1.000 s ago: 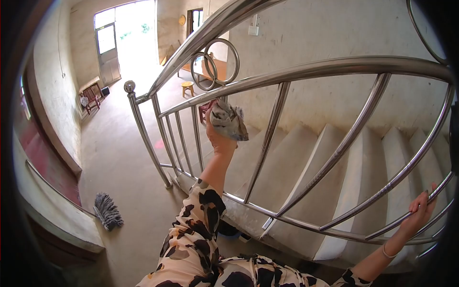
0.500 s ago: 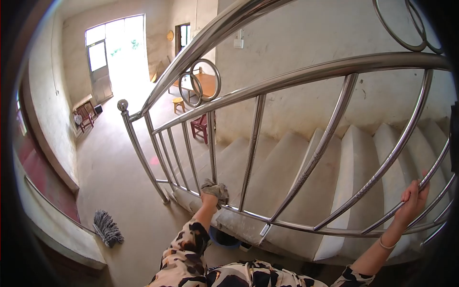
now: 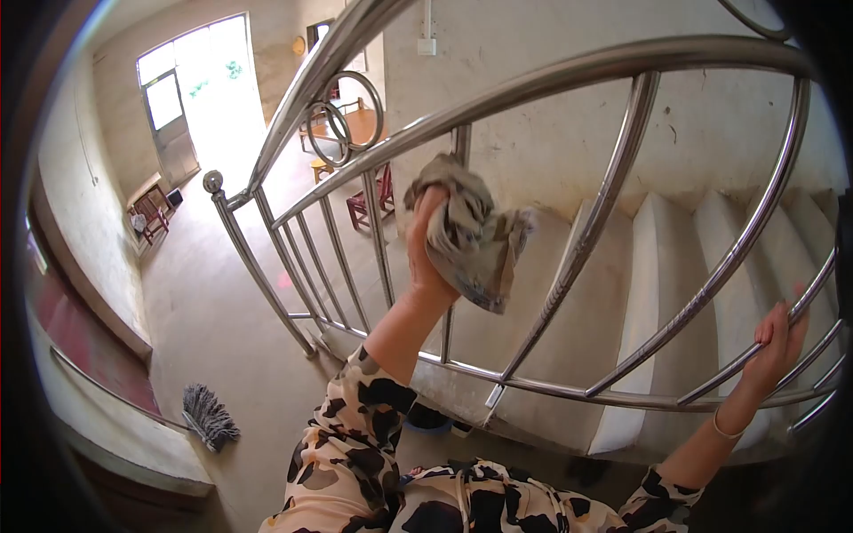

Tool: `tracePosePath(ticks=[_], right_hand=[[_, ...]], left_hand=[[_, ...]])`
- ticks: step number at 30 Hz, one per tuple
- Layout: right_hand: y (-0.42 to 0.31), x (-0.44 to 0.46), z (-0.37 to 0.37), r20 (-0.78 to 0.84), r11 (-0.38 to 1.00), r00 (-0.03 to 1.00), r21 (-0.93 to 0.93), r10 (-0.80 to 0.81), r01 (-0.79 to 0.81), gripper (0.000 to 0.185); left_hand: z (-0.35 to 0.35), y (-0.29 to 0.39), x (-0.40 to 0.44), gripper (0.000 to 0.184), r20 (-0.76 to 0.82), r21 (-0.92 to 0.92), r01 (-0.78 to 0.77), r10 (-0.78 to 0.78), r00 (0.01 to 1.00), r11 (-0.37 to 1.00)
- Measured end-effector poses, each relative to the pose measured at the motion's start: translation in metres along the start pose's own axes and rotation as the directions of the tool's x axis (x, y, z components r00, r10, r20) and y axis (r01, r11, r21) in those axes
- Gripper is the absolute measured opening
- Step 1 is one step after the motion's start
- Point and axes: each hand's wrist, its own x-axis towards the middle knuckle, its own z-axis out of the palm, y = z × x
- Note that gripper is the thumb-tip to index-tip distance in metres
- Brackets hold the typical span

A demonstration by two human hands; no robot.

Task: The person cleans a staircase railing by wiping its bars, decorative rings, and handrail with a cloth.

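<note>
My left hand (image 3: 428, 253) is closed round a crumpled grey-brown cleaning rag (image 3: 471, 235). The rag lies over an upright bar of the metal stair railing (image 3: 577, 258), a little under its curved upper rail, and hides that part of the bar. Over at the right, my right hand (image 3: 771, 351) grips a slanted bar of the same railing, just above the lower rail. Its fingers wrap round the metal.
Concrete stairs (image 3: 671, 266) rise to the right behind the railing. A grey mop head (image 3: 211, 417) lies on the floor at lower left. Red wooden chairs (image 3: 371, 200), a yellow stool (image 3: 322, 169) and a table (image 3: 360, 127) stand beyond, near a bright doorway (image 3: 218, 89).
My left hand has moved the rag up from the lower rail to the upper part of an upright bar. My right hand keeps its hold. The view has shifted slightly.
</note>
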Motion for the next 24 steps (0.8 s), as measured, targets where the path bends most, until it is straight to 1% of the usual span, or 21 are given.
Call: tracePosePath(ticks=[2,3,4,5,6,7,8,9,10,11,12,14,15,17,18,20,21,23,24], right_hand=[[0.001,0.000,-0.003,0.065,0.999,0.997,0.037,-0.033,0.030,0.034],[0.001,0.000,-0.004,0.058,0.999,0.998,0.026,-0.023,0.021,0.034],[0.000,-0.001,-0.003,0.061,1.000,0.998,0.024,-0.020,0.019,0.034],[0.000,-0.001,-0.004,0.063,1.000,0.998,0.022,-0.019,0.018,0.034],[0.001,0.000,-0.005,0.053,1.000,0.998,0.013,-0.015,0.014,0.034],[0.002,0.000,-0.006,0.069,0.999,0.997,0.028,-0.021,0.019,0.035],[0.003,0.001,-0.006,0.089,0.999,0.996,0.045,-0.028,0.024,0.035],[0.002,0.001,-0.005,0.085,0.999,0.996,0.042,-0.027,0.024,0.035],[0.000,0.000,-0.002,0.080,0.999,0.996,0.034,-0.035,0.032,0.035],[-0.002,-0.001,-0.001,0.076,0.999,0.996,0.028,-0.043,0.041,0.035],[-0.001,-0.001,-0.001,0.076,0.999,0.996,0.029,-0.046,0.044,0.035],[-0.001,-0.001,-0.001,0.079,0.998,0.995,0.021,-0.053,0.052,0.035],[-0.002,-0.001,-0.001,0.080,0.998,0.995,0.025,-0.059,0.057,0.035],[-0.002,0.000,-0.003,0.094,0.999,0.995,0.008,-0.039,0.039,0.035],[-0.003,0.000,-0.003,0.094,0.999,0.995,0.009,-0.039,0.038,0.035],[-0.004,-0.001,0.000,0.099,0.997,0.992,0.032,-0.076,0.073,0.035],[-0.004,-0.001,0.000,0.094,0.996,0.992,0.039,-0.078,0.075,0.035],[-0.005,-0.001,0.001,0.107,0.998,0.992,0.020,-0.069,0.067,0.035],[-0.005,-0.001,0.001,0.100,0.997,0.992,0.029,-0.078,0.075,0.035]], left_hand=[[-0.009,-0.021,-0.028,0.042,-0.038,0.072,0.011,-0.008,0.999,0.997],[-0.013,-0.029,-0.041,0.043,-0.058,0.107,0.018,-0.012,0.998,0.994],[-0.023,-0.050,-0.061,0.042,-0.025,0.171,0.064,-0.061,0.998,0.983],[-0.028,-0.062,-0.081,0.042,-0.023,-0.038,0.235,-0.236,0.972,0.971],[-0.034,-0.075,-0.100,0.042,-0.019,-0.245,0.386,-0.403,0.915,0.889],[-0.039,-0.082,-0.122,0.041,0.096,-0.653,0.536,-0.643,0.760,0.536],[-0.048,-0.104,-0.149,0.039,0.076,-0.225,0.513,-0.510,0.857,0.828],[-0.059,-0.125,-0.174,0.037,0.133,0.088,0.440,-0.448,0.884,0.894],[-0.070,-0.147,-0.200,0.035,0.188,0.380,0.293,-0.383,0.904,0.878],[-0.078,-0.155,-0.216,0.032,0.236,0.501,0.248,-0.407,0.882,0.829],[-0.083,-0.150,-0.226,0.032,0.236,0.500,0.247,-0.405,0.883,0.830],[-0.092,-0.140,-0.238,0.028,0.321,0.787,0.110,-0.555,0.767,0.607],[-0.092,-0.137,-0.237,0.028,0.319,0.786,0.109,-0.550,0.772,0.608],[-0.090,-0.129,-0.231,0.038,0.313,0.796,0.133,-0.589,0.745,0.591],[-0.088,-0.125,-0.226,0.038,0.313,0.796,0.132,-0.589,0.745,0.590],[-0.085,-0.117,-0.206,0.037,0.238,0.855,0.280,-0.809,0.537,0.437],[-0.083,-0.107,-0.200,0.037,0.236,0.856,0.275,-0.806,0.543,0.437],[-0.079,-0.089,-0.188,0.036,0.167,0.923,0.204,-0.816,0.553,0.327],[-0.082,-0.102,-0.189,0.036,0.168,0.923,0.198,-0.809,0.564,0.330]])
